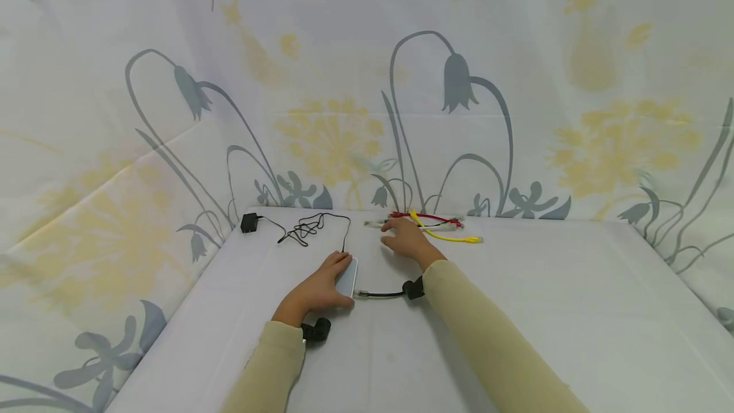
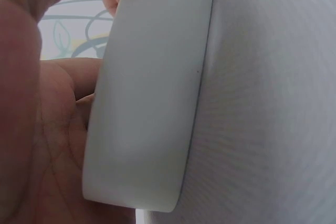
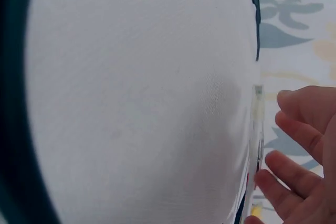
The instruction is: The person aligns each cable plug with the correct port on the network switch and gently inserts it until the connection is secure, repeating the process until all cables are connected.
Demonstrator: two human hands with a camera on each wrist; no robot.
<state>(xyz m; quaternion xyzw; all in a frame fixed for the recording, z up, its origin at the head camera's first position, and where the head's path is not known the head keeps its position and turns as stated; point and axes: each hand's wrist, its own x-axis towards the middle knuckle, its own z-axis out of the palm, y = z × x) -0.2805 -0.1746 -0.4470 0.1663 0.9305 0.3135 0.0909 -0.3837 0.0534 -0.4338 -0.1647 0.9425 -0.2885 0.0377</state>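
My left hand (image 1: 318, 289) grips a small white device (image 1: 347, 278), thumb on its near edge and fingers at the far edge. In the left wrist view its smooth side (image 2: 147, 93) stands close to the white tabletop. A thin black cord (image 1: 346, 234) runs to the device's far end. My right hand (image 1: 408, 239) reaches over a bundle of cables at the back, fingers loosely bent and apart. Among them are a yellow network cable (image 1: 459, 238), a red cable (image 1: 430, 215) and a whitish cable (image 1: 374, 224). In the right wrist view, the fingers hold nothing.
A black power adapter (image 1: 249, 222) sits at the back left, its cord tangled in loops. Just right of the device lies a short black cable (image 1: 384, 294) with a clear plug. A flower-patterned cloth (image 1: 344, 81) rises behind the white table (image 1: 516, 285).
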